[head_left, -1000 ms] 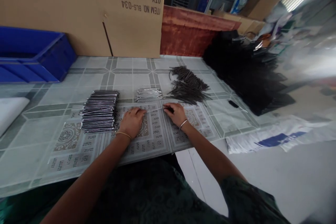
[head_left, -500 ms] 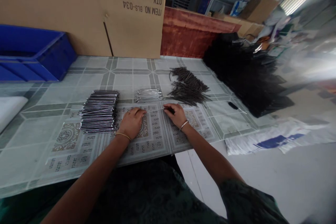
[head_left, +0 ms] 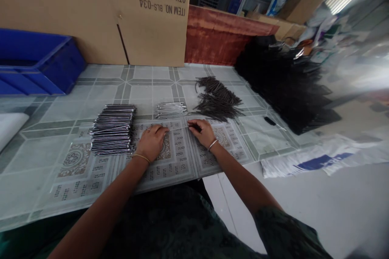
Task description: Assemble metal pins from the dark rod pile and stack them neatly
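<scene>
A thin, pale metal rod (head_left: pixel 178 128) stretches between my hands, just above the patterned table cover. My left hand (head_left: pixel 152 141) pinches its left end with closed fingers. At the other end my right hand (head_left: pixel 203 132) is closed on it, with something dark at its fingertips that I cannot make out. Left of my left hand lies a neat stack of dark, silver-flecked rods (head_left: pixel 113 130). Beyond my hands is a small row of bare silver rods (head_left: pixel 172 110). A loose heap of thin dark grey strips or tubes (head_left: pixel 217 99) lies beyond my right hand.
A blue plastic crate (head_left: pixel 39 62) stands at the back left, by a large cardboard sheet (head_left: pixel 154 36). A black-handled tool (head_left: pixel 270 121) lies right of my hands. Black material (head_left: pixel 282 85) is piled along the right edge, with a white sack (head_left: pixel 304 162) below.
My hands keep nearly the same hold on the rod. The view has shifted slightly; the piles lie as before.
</scene>
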Motion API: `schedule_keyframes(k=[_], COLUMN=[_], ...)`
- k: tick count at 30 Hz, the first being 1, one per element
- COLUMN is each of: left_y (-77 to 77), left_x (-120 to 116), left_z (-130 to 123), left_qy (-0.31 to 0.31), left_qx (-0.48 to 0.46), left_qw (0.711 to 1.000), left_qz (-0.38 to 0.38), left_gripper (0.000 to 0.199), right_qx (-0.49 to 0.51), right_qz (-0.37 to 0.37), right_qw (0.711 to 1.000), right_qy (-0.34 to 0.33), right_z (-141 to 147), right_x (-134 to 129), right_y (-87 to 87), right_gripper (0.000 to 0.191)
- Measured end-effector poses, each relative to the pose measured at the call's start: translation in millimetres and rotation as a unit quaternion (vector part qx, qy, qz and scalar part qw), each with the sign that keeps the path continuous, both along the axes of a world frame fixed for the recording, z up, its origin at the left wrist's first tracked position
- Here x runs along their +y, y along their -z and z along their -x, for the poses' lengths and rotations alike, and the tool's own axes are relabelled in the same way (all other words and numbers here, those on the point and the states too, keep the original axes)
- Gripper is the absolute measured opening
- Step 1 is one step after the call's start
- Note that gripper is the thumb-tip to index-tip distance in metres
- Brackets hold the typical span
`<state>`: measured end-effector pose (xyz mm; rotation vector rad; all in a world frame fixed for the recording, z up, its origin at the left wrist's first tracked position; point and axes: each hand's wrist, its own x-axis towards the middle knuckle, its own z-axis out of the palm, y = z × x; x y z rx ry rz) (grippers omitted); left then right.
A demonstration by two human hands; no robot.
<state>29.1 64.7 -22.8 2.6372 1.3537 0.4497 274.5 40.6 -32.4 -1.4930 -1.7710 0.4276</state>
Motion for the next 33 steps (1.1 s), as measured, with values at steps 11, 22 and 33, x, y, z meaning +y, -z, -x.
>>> schedule_keyframes(k=[11,22,33], left_y=[8.3,-6.1,-17.3], left_x=[4,2,-35], left_z=[4,9,-3], left_qy=[0.02,0.063,-0.182], left_qx=[-0.047,-0.168,-0.601], left_qw=[0.999,0.983,0.765], left_qz=[-0.016,0.039,0.146], left_gripper=[0.031,0.024,0.037], right_qx=[-0.047,-0.062,0.034], right_qz=[0.011,0.031,-0.049], right_qw=[0.999,0.981,0.984], right_qy=[-0.018,-0.179,-0.17], right_z=[0,-6,95], right_x=[-1,16,17], right_y=[2.3,-29.3,-48.7], right_gripper=[0.025,0.03,0.031])
